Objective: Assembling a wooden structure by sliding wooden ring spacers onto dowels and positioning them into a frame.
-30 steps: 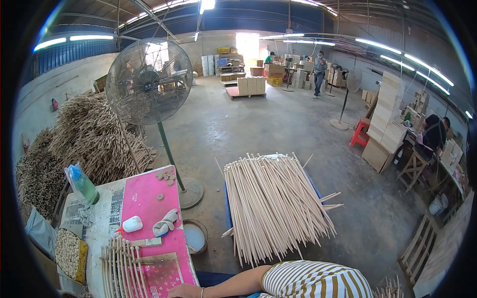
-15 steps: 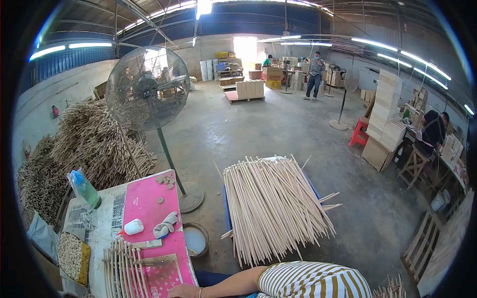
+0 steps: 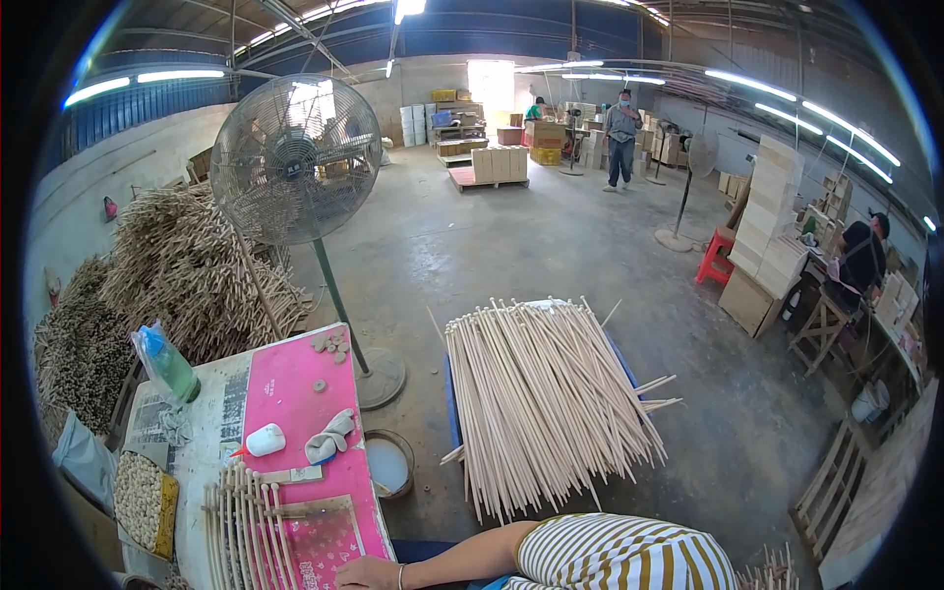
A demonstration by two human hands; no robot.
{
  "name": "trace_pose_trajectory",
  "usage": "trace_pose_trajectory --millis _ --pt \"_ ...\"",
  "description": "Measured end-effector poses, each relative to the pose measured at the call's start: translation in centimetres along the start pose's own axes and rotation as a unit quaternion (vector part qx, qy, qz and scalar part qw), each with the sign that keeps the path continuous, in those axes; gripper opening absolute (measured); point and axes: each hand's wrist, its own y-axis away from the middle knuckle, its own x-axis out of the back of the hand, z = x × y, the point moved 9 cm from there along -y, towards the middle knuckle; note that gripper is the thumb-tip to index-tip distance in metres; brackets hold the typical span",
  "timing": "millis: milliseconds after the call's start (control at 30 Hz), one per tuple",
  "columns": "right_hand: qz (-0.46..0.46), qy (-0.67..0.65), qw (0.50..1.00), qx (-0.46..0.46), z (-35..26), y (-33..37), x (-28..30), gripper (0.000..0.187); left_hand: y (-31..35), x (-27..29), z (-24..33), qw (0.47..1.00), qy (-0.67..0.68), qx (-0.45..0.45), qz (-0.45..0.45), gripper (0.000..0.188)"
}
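Note:
At the lower edge, my right hand (image 3: 366, 573) is at the pink-covered part of the work table (image 3: 285, 383). A band circles its wrist, and the fingers are cut off by the picture's edge, so I cannot make out whether they hold anything. Left of it lies a row of several thin wooden sticks with round knobs at their upper ends (image 3: 258, 526). Just beyond the sticks are a white glue bottle with a red tip (image 3: 265, 440) and a pale work glove (image 3: 330, 438). My left hand is out of the picture.
A yellow box of wooden balls (image 3: 144, 500) stands on the left. Right of the table are a bucket of whitish liquid (image 3: 388, 464) and a large pile of wooden sticks (image 3: 541, 393). A standing fan (image 3: 297, 162) rises behind the table. Several people work farther off.
The view has shifted slightly. My right hand remains near the table's lower edge. At the far right, the seated person has raised their head.

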Motion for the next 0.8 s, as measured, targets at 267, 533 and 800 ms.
trace_pose_trajectory --millis 267,533,800 --pt "-0.018 0.011 1.0 -0.004 -0.6 -0.2 0.3 0.026 1.4 -1.1 -1.8 0.986 0.013 -0.168 0.002 0.045" --pt "0.025 -0.009 0.999 0.033 -0.1 0.5 -0.2 0.027 1.9 -0.2 -2.0 0.975 0.042 -0.217 -0.001 0.048" --pt "0.001 -0.006 1.0 0.03 -2.2 0.2 1.4 0.028 1.7 -0.8 -2.5 0.97 0.052 -0.232 -0.058 0.063"
